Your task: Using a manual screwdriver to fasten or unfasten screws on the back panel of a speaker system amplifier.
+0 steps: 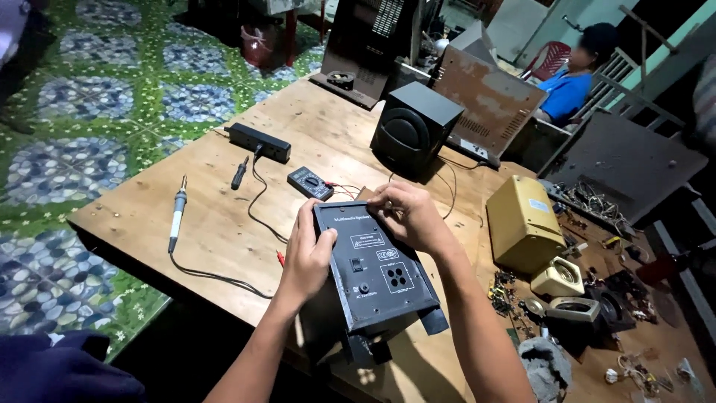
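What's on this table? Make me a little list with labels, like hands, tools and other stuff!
Left hand: grips the left edge of a black speaker box
Right hand: holds the box's top right corner
Tools: soldering iron, multimeter, power strip
Other stuff: black speaker, yellow box, loose parts
Surface: wooden table
Nearby: seated person in blue

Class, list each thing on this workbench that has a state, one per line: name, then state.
Black speaker box: tilted, back panel facing up, held.
Left hand: gripping the box's left edge.
Right hand: fingers on the box's top edge.
Soldering iron: lying flat, untouched.
Multimeter: lying flat, leads attached.
Small black speaker: upright.
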